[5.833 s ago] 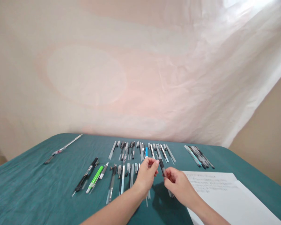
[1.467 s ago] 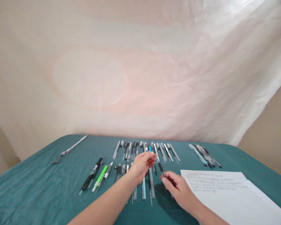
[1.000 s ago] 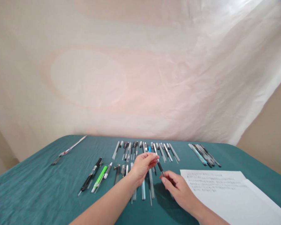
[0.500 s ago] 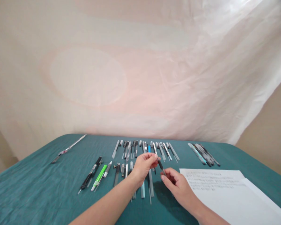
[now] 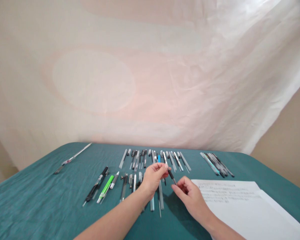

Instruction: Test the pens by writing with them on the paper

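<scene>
My left hand point(image 5: 153, 179) is closed in a pinch on the upper end of a slim dark pen point(image 5: 171, 175), held just above a teal-covered table point(image 5: 40, 203). My right hand point(image 5: 190, 197) sits just right of it, fingers curled and pinched at the pen's lower tip. Under my hands lie two rows of pens and pen parts: a far row point(image 5: 150, 156) and a near row point(image 5: 133, 180). Some of the near row is hidden by my left hand and forearm.
A green highlighter point(image 5: 105, 188) and a black pen point(image 5: 97, 183) lie left of the rows. A bundle of dark pens point(image 5: 217, 164) lies at the far right. A written sheet of paper point(image 5: 240, 206) lies by my right hand. A long thin tool point(image 5: 72, 157) rests far left.
Both hands stay on the dark pen. The right hand has slid down the pen, and now only its fingertips meet the lower tip. The view shifted slightly.
</scene>
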Demonstrator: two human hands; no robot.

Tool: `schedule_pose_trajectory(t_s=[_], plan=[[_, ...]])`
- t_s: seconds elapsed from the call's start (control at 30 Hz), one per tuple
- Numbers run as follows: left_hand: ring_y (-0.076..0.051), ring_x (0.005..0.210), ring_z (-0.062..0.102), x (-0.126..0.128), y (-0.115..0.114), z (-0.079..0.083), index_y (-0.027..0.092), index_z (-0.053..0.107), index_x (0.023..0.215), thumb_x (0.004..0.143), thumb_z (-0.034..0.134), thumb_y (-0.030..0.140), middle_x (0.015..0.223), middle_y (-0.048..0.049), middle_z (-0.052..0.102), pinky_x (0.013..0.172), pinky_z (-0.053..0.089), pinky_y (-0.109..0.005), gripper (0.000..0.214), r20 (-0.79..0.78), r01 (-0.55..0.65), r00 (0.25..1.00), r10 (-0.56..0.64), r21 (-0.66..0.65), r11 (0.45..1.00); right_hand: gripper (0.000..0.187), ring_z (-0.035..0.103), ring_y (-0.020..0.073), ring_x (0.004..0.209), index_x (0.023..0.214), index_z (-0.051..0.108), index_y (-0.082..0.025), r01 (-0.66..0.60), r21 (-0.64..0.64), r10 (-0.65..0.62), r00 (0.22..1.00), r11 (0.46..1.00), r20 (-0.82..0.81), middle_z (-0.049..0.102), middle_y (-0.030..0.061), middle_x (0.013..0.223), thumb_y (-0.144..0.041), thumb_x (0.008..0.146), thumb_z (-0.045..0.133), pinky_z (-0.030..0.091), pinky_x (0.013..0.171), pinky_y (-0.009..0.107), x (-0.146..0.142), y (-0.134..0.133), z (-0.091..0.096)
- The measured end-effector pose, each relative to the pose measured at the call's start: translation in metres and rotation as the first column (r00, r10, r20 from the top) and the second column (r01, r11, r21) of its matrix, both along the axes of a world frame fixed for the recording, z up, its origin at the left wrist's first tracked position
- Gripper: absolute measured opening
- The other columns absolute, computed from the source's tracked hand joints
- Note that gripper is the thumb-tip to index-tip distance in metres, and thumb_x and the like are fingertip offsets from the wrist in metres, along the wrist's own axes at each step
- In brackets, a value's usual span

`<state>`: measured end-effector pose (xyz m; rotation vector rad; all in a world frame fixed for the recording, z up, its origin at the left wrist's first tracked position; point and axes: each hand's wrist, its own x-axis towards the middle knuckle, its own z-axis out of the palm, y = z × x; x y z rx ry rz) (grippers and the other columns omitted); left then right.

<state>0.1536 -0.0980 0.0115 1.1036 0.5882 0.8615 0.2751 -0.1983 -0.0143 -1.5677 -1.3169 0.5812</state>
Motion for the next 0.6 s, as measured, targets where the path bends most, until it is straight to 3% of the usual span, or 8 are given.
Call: schedule_pose_trajectory(t_s=[0.33, 0.5, 0.6], plan=[[-0.011, 0.064, 0.056, -0.0005, -0.0008, 0.0038, 0.012, 0.063, 0.072, 0.064, 0.068, 0.042, 0.077, -0.0058, 0.065, 0.068, 0.045, -0.023, 0.031, -0.004, -0.007, 1.000, 0.007, 0.023, 1.000, 0.035, 0.053, 0.0147, 0.064, 0.071, 0.053, -0.018, -0.097, 0.014, 0.096, 0.994, 0.995, 0.048, 0.057, 0.0006, 0.061, -0.041, 0.087, 0.033, 0.038, 0.063, 0.026, -0.0007, -0.0016, 0.0054], [-0.011, 0.063, 0.055, 0.0002, -0.0009, 0.0021, 0.013, 0.063, 0.073, 0.064, 0.068, 0.040, 0.077, -0.0056, 0.065, 0.068, 0.045, -0.024, 0.029, -0.018, -0.021, 1.000, 0.022, 0.027, 0.999, 0.024, 0.047, 0.0117, 0.052, 0.088, 0.048, -0.018, -0.052, -0.006, 0.052, 0.999, 0.999, -0.005, 0.047, -0.0056, 0.055, -0.040, 0.079, 0.051, 0.034, 0.052, 0.023, 0.0006, 0.0014, -0.0002], [-0.011, 0.062, 0.055, 0.0006, -0.0010, 0.0016, 0.013, 0.064, 0.072, 0.064, 0.068, 0.041, 0.075, -0.0052, 0.065, 0.067, 0.045, -0.024, 0.030, -0.024, -0.025, 0.999, 0.026, 0.026, 0.999, 0.021, 0.045, 0.0109, 0.050, 0.080, 0.046, -0.019, -0.024, -0.009, 0.024, 1.000, 1.000, -0.003, 0.046, -0.0060, 0.053, -0.039, 0.078, 0.052, 0.032, 0.049, 0.022, 0.0004, 0.0018, -0.0006]])
